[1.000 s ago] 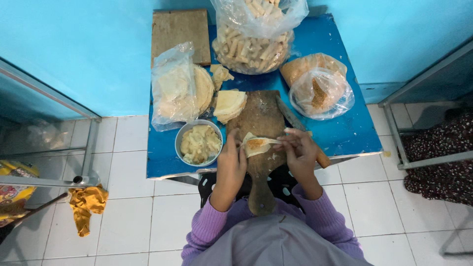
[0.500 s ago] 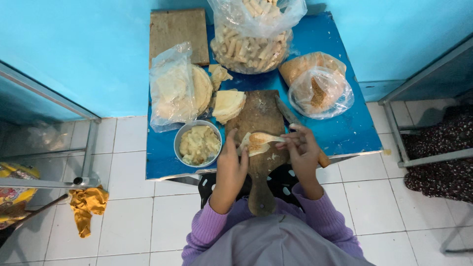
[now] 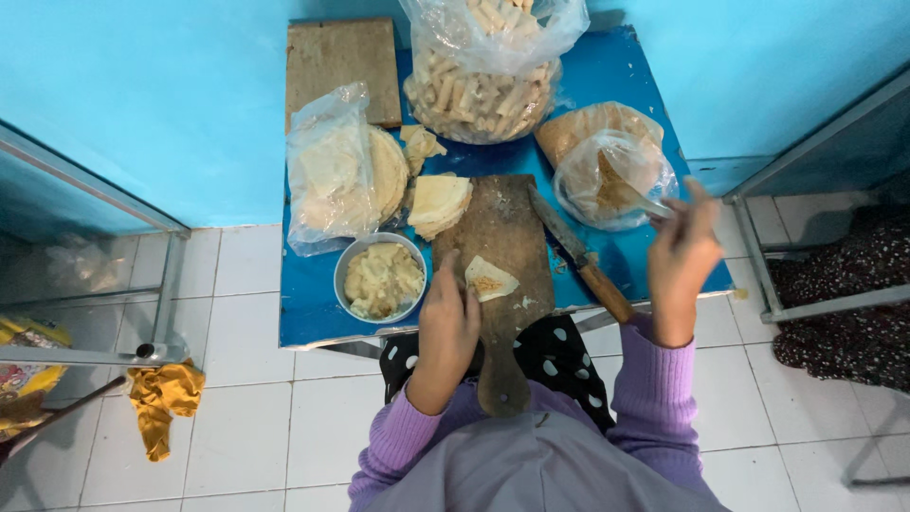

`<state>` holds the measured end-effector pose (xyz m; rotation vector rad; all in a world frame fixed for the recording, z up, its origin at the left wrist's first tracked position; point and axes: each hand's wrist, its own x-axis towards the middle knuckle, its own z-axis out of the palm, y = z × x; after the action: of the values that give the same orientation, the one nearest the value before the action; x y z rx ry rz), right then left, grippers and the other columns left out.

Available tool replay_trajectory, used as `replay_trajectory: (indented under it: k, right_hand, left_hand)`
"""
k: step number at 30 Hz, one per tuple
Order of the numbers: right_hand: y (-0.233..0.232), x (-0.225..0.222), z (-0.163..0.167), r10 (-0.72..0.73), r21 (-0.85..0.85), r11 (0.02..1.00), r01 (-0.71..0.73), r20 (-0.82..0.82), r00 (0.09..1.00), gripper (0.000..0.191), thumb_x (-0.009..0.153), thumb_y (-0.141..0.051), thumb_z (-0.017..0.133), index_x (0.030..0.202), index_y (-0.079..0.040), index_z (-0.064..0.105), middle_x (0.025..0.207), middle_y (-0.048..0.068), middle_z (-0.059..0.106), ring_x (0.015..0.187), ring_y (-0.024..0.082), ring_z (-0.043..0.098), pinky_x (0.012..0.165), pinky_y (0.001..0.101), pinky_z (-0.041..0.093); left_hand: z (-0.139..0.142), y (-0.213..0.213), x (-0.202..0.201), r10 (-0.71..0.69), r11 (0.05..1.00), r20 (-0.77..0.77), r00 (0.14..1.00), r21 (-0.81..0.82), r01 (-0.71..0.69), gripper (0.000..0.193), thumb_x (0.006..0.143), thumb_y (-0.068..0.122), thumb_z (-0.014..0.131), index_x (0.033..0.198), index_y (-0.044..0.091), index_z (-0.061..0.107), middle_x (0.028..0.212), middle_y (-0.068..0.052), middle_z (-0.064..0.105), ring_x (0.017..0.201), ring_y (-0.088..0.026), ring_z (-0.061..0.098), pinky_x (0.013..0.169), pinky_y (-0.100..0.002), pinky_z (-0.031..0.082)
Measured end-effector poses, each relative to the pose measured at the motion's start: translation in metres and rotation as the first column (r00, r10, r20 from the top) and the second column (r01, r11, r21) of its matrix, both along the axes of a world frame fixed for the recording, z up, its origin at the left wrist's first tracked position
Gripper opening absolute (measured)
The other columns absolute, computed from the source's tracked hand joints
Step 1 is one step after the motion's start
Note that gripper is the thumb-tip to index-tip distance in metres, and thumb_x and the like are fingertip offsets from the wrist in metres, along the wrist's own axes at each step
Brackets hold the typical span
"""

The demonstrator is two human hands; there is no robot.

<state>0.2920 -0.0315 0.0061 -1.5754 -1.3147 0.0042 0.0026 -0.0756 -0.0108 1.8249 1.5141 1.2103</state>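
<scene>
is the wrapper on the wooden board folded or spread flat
Folded. The wrapper on the wooden board shows a doubled-over, wedge shape, with the left hand pressing its edge.

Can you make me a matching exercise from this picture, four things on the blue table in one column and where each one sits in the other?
Things:
1. round metal bowl of pale filling
2. wooden-handled knife
3. folded pale wrapper
4. clear bag of rolled sticks

Places:
A. back of the blue table, by the wall
B. on the long wooden board, at the left hand
C. right of the board
D. left of the board

Pairs: 1-D, 2-C, 3-B, 4-A
</scene>
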Motion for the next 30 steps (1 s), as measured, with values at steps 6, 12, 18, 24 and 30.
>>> replay_trajectory:
  k: [6, 12, 18, 24, 30]
  right_hand:
    - [-0.039, -0.063, -0.012, 0.259, -0.139, 0.965, -0.223, 0.350, 0.901, 0.051, 0.093, -0.007, 0.071, 0.141, -0.005, 0.056, 0.132, 0.023, 0.065, 0.119, 0.041, 0.062, 0.102, 0.0469, 0.048]
    - [-0.049, -0.123, -0.033, 0.364, -0.188, 0.926, -0.329, 0.200, 0.910, 0.055, 0.085, -0.008, 0.077, 0.138, -0.008, 0.061, 0.095, 0.014, 0.067, 0.089, 0.034, 0.064, 0.080, 0.0445, 0.051]
    - [-0.039, -0.130, -0.040, 0.359, -0.132, 0.928, -0.349, 0.062, 0.931, 0.055, 0.087, 0.002, 0.071, 0.139, -0.007, 0.059, 0.093, 0.011, 0.066, 0.083, 0.025, 0.066, 0.071, 0.0359, 0.054]
    - [-0.038, -0.133, -0.034, 0.418, -0.166, 0.889, -0.428, -0.090, 0.904, 0.059, 0.089, 0.004, 0.070, 0.144, -0.008, 0.054, 0.101, 0.010, 0.063, 0.082, 0.019, 0.067, 0.066, 0.0298, 0.055]
    - [-0.041, -0.145, -0.035, 0.468, -0.015, 0.883, -0.469, 0.088, 0.879, 0.065, 0.086, 0.005, 0.071, 0.146, -0.008, 0.051, 0.117, 0.013, 0.060, 0.091, 0.023, 0.068, 0.077, 0.0353, 0.056]
  left_hand:
    - [0.001, -0.004, -0.002, -0.075, 0.986, -0.027, 0.997, 0.148, 0.078, 0.033, 0.098, -0.001, 0.059, 0.131, -0.003, 0.057, 0.099, -0.021, 0.062, 0.092, -0.038, 0.063, 0.081, -0.045, 0.051]
    - [-0.005, -0.001, -0.003, -0.112, 0.983, -0.040, 0.993, 0.145, 0.117, 0.023, 0.098, -0.002, 0.057, 0.120, -0.003, 0.060, 0.103, -0.022, 0.061, 0.096, -0.041, 0.061, 0.082, -0.047, 0.049]
    - [-0.010, -0.001, -0.003, -0.106, 0.968, -0.043, 0.993, 0.224, 0.113, 0.019, 0.093, -0.004, 0.062, 0.112, -0.004, 0.064, 0.107, -0.020, 0.062, 0.100, -0.040, 0.062, 0.085, -0.045, 0.050]
    - [-0.015, 0.000, -0.001, -0.091, 0.968, -0.094, 0.991, 0.225, 0.110, 0.016, 0.089, -0.004, 0.067, 0.105, -0.005, 0.068, 0.105, -0.018, 0.062, 0.096, -0.037, 0.060, 0.083, -0.045, 0.050]
    - [-0.013, 0.000, -0.001, -0.080, 0.965, -0.106, 0.991, 0.240, 0.104, 0.021, 0.090, -0.005, 0.064, 0.111, -0.005, 0.065, 0.107, -0.020, 0.061, 0.099, -0.039, 0.060, 0.085, -0.046, 0.050]
